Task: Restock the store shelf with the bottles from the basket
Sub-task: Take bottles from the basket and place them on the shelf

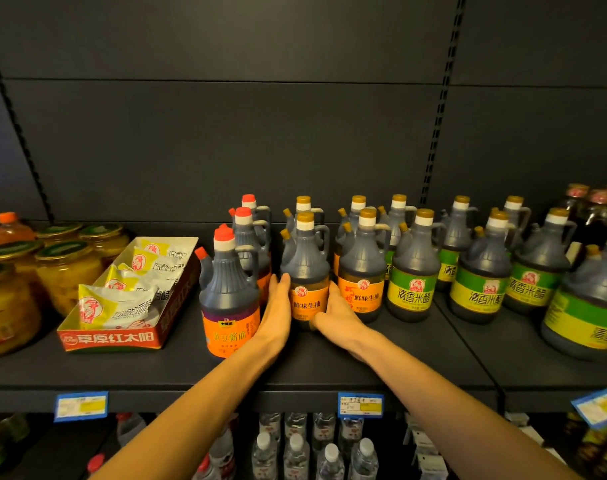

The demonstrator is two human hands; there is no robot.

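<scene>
Both hands cupped around one gold-capped soy sauce bottle (308, 271) standing upright on the dark shelf (381, 368): left hand (278, 308) flat against its left side, right hand (333, 315) wrapped at its lower right. Red-capped bottle (230, 292) just beside on the left, another gold-capped bottle (362, 271) on the right.

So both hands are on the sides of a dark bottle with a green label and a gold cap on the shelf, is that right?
Not quite. In the head view the left hand and right hand do press the sides of a gold-capped dark bottle on the black shelf, but its label is orange; the green-labelled bottles stand further right.
</scene>
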